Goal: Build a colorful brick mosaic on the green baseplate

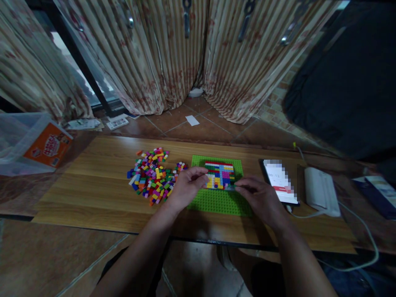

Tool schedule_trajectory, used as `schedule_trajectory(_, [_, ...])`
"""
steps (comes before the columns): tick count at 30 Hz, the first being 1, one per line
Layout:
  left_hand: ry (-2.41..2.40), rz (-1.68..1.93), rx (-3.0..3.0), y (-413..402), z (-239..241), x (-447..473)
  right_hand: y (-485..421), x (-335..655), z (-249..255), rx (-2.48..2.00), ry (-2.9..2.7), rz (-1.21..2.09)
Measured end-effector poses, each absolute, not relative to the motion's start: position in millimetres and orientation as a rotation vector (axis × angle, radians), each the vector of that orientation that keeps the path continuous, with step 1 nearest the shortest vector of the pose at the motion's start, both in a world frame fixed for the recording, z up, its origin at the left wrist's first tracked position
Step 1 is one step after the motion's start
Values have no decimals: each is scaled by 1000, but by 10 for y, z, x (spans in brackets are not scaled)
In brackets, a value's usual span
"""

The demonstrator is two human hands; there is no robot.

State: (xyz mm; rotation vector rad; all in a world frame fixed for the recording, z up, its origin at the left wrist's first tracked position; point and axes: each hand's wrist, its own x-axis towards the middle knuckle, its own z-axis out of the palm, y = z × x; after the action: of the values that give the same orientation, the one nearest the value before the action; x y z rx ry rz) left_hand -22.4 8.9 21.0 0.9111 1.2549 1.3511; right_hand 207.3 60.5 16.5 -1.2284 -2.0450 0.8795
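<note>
A green studded baseplate [221,205] lies on the wooden table, carrying a rectangular block of multicoloured toy bricks [221,173]. My left hand [189,185] is at the block's left side, its thumb and index finger closed together; whatever may be between them is too small to make out. At the block's lower right corner, my right hand [259,199] has its fingertips pinched beside a small dark green brick; I cannot tell whether they grip it. A heap of loose toy bricks [151,177] in many colours lies left of the baseplate, close to my left hand.
Right of the baseplate lies a phone [280,183] with a lit screen and a cable. Beyond it is a white box-shaped device [321,192]. A clear plastic bin [18,140] with an orange label stands at the far left. Striped curtains [173,57] hang behind the table [83,189].
</note>
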Motion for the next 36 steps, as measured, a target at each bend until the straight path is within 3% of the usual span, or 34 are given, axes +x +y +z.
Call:
schedule_trajectory(9, [1304,1288,973,85,165,-242,648,1981,110,-1298,-1929,963])
schedule_trajectory(19, [1352,1266,1014,95,135,-231,673,1880,112,-1431,-1483,1344])
schedule_trajectory(36, [1487,1387,993,32,308,-643,687,1953,132,-1461,-1522,1253])
